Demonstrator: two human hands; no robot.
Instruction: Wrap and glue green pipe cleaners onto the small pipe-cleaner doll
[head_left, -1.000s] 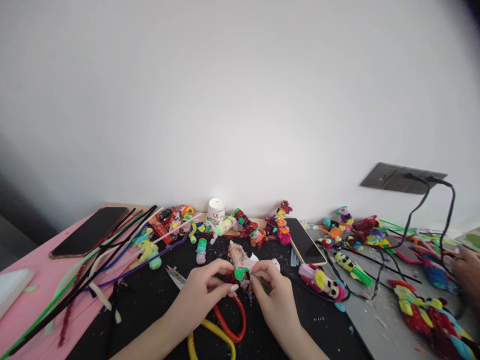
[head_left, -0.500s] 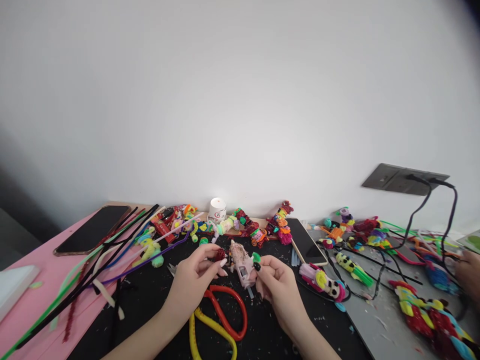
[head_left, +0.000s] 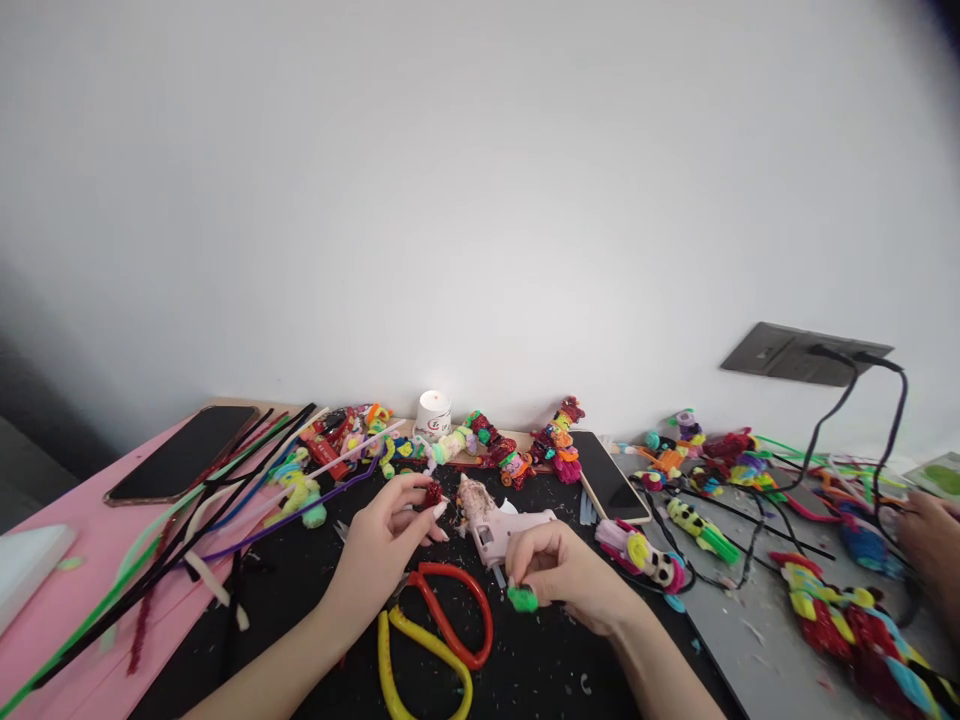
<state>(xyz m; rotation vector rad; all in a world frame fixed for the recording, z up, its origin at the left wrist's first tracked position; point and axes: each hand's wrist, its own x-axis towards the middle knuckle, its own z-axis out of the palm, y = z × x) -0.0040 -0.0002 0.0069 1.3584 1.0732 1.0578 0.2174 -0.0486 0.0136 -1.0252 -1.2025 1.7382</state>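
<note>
Between the fingertips of my left hand [head_left: 396, 528] is a small dark red glittery pipe-cleaner piece [head_left: 433, 492]. My right hand [head_left: 559, 570] pinches a small green fuzzy pipe-cleaner piece [head_left: 523, 599], held low over the black mat [head_left: 555, 665]. A pale pink glue gun [head_left: 499, 532] lies just behind my right hand, its nozzle pointing to the wall; part of its handle is hidden by that hand. Scissors with one red and one yellow handle [head_left: 450, 615] lie on the mat between my forearms, their blades partly covered by my left hand.
Loose pipe cleaners [head_left: 202, 510] and a phone [head_left: 184, 455] lie at left. A paper cup [head_left: 433, 412] and several pipe-cleaner figures [head_left: 559, 440] line the wall. Another phone [head_left: 611, 480] and black cables [head_left: 832, 420] are at right. Another person's hand [head_left: 930, 540] shows at the right edge.
My right hand has come down and turned over with the green piece, uncovering more of the glue gun. My left hand stays nearly in place with the red piece.
</note>
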